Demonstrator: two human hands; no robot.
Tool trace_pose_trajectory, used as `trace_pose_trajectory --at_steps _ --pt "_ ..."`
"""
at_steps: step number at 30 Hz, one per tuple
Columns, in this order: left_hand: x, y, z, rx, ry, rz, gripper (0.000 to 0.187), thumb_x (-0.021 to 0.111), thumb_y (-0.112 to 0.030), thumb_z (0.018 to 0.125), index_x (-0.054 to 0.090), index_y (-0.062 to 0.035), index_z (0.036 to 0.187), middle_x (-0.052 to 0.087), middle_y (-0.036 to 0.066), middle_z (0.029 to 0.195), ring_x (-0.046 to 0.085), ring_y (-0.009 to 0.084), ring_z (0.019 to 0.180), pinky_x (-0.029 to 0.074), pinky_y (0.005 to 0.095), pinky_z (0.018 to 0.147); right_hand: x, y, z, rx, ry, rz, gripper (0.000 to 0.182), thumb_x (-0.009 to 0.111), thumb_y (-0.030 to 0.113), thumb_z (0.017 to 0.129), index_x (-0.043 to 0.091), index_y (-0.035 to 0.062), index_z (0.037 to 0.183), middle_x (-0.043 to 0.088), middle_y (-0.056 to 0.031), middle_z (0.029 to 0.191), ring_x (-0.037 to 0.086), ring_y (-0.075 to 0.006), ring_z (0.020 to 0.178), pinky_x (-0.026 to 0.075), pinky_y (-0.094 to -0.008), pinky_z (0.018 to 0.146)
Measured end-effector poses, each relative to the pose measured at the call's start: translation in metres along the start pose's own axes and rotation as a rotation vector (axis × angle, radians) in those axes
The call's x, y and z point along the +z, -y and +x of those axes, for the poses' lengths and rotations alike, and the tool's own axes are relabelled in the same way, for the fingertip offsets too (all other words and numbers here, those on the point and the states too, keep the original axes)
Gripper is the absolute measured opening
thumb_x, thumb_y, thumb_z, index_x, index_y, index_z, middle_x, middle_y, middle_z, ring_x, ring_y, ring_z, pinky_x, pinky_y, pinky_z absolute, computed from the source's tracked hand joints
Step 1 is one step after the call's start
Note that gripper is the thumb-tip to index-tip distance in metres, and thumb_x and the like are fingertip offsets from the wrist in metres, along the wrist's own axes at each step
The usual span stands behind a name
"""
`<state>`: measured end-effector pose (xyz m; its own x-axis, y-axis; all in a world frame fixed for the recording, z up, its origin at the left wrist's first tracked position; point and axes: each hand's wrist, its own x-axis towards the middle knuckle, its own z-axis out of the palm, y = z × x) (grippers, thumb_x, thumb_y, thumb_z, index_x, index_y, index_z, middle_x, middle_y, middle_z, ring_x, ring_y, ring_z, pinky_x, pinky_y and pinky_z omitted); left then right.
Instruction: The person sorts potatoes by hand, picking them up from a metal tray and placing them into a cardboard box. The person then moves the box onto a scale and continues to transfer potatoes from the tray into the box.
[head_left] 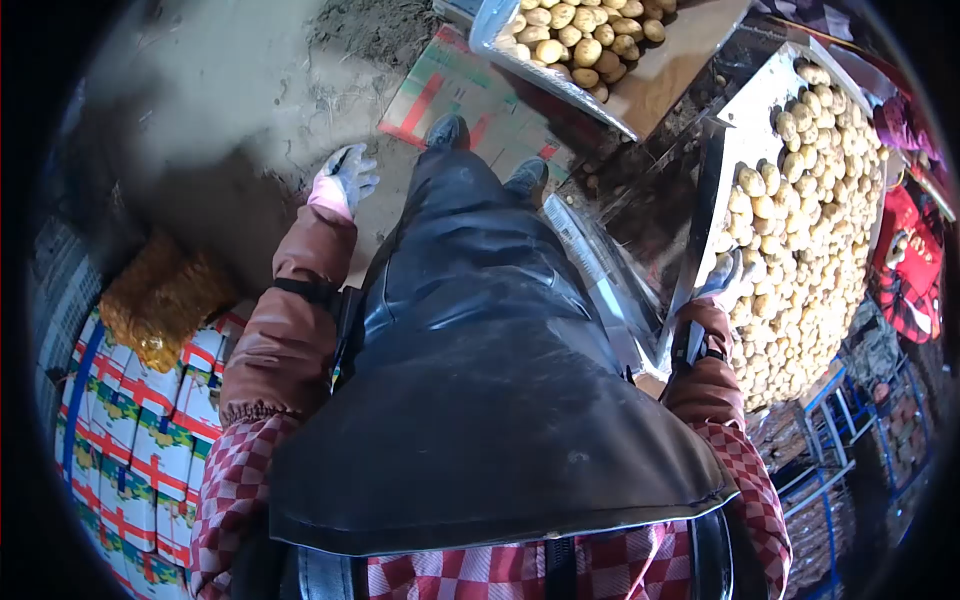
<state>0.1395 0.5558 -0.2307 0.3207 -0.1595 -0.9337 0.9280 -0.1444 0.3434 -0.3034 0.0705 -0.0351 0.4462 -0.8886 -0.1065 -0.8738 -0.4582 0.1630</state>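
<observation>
Floor (230,110) of pale, dirty ground, seen from above. A dark apron (470,400) fills the centre, worn over a red-checked top with brown sleeves. On the right, one bench (738,150) carries a wide heap of potatoes (800,240), far too many to count. Lower left, one stack of white, red and green boxes (140,450) runs out of view, so its full count cannot be told. At the top, one bin (665,85) holds a second, smaller heap of potatoes, with bare cardboard at its right side. One flat carton (430,90) lies under two shoes (447,130). One blue frame (835,425) stands lower right, near one bundle of red cloth (910,245). Standing in the way between apron and bench is one long silver-edged panel (600,270). One orange mesh bag (165,295) sits on the boxes.

Both grips are gloved. The left grip (350,178) is released, fingers loosely apart, above the floor. The right grip (728,275) is at the left edge of the bench's heap; whether it grasps a potato, I cannot tell.
</observation>
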Motion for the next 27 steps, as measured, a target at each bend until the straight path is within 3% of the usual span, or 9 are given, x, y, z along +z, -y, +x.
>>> trace_pose_trajectory --at_steps 2,7,11,13,15,18,21,24,27 --pt "0.01 -0.003 -0.006 -0.01 0.017 0.015 0.037 0.058 -0.033 0.093 0.056 -0.0163 0.126 0.064 0.014 0.112 0.062 0.0321 0.088 0.05 0.0432 0.077 -0.032 0.037 -0.003 0.179 0.218 0.173 0.069 0.056 0.041 0.085 0.039 0.0068 0.142 0.03 -0.0209 0.15 0.017 -0.038 0.142 0.01 -0.0547 0.116" --pt "-0.029 0.013 0.017 -0.159 0.333 -0.374 0.044 0.052 -0.043 0.093 0.056 -0.0169 0.127 0.065 0.015 0.11 0.062 0.0353 0.085 0.049 0.0454 0.074 -0.016 0.044 -0.01 0.163 0.06 0.163 0.055 0.06 0.029 0.088 0.047 0.0094 0.137 0.04 -0.0171 0.144 0.03 -0.0341 0.135 0.02 -0.0465 0.112" --pt "-0.004 -0.002 0.018 -0.108 0.089 -0.131 0.049 0.049 -0.047 0.091 0.055 -0.0173 0.129 0.063 0.017 0.114 0.061 0.0389 0.088 0.047 0.0501 0.079 0.002 0.037 0.001 0.347 -0.137 0.111 0.046 0.064 0.02 0.09 0.053 0.0115 0.134 0.047 -0.014 0.14 0.04 -0.0309 0.128 0.029 -0.0399 0.109" --pt "0.029 -0.021 0.021 -0.03 -0.016 0.091 0.046 0.048 -0.045 0.092 0.058 -0.0165 0.126 0.065 0.016 0.111 0.062 0.0375 0.085 0.048 0.0475 0.076 0.086 -0.044 0.003 0.16 -0.403 0.41 0.034 0.06 0.029 0.091 0.061 0.0124 0.121 0.046 -0.015 0.14 0.044 -0.0314 0.127 0.035 -0.0487 0.106" --pt "0.08 -0.041 -0.004 0.159 -0.025 0.251 0.04 0.05 -0.039 0.093 0.06 -0.0154 0.123 0.066 0.013 0.107 0.063 0.0336 0.08 0.05 0.0454 0.072 -0.027 0.035 -0.004 0.184 -0.076 -0.055 0.033 0.063 0.03 0.088 0.066 0.0128 0.115 0.044 -0.0162 0.143 0.041 -0.0352 0.129 0.027 -0.0497 0.111" --pt "0.177 -0.091 -0.078 0.111 0.296 -0.011 0.038 0.061 -0.007 0.088 0.059 -0.0137 0.125 0.066 0.011 0.1 0.061 0.0228 0.077 0.05 0.0347 0.07 -0.025 -0.004 -0.012 0.086 -0.069 -0.011 0.034 0.065 0.037 0.085 0.068 0.0187 0.113 0.045 -0.0132 0.143 0.036 -0.0356 0.134 0.025 -0.0504 0.11" --pt "0.273 -0.081 -0.109 0.53 0.532 0.3 0.04 0.042 -0.025 0.097 0.054 -0.0016 0.127 0.065 0.012 0.098 0.06 0.023 0.082 0.05 0.0358 0.076 -0.001 -0.058 -0.029 0.131 -0.071 0.122 0.034 0.068 0.039 0.082 0.067 0.0228 0.112 0.041 -0.0109 0.146 0.036 -0.0362 0.134 0.028 -0.0554 0.106" --pt "0.378 -0.067 -0.154 0.388 0.599 0.24 0.039 0.04 -0.022 0.099 0.053 0.0004 0.127 0.065 0.013 0.101 0.061 0.0232 0.083 0.049 0.0331 0.082 0.012 -0.095 -0.053 0.132 -0.192 0.147 0.029 0.069 0.034 0.08 0.067 0.0237 0.107 0.038 -0.0113 0.148 0.041 -0.0328 0.131 0.029 -0.0577 0.106" --pt "0.456 -0.023 -0.181 1.067 0.714 0.921 0.026 0.066 -0.01 0.089 0.066 -0.0036 0.114 0.068 0.006 0.099 0.062 0.0125 0.083 0.049 0.0224 0.069 0.023 -0.132 -0.076 0.18 -0.234 0.196 0.033 0.07 0.026 0.08 0.065 0.0209 0.112 0.05 -0.0092 0.138 0.049 -0.0309 0.122 0.031 -0.0563 0.105"
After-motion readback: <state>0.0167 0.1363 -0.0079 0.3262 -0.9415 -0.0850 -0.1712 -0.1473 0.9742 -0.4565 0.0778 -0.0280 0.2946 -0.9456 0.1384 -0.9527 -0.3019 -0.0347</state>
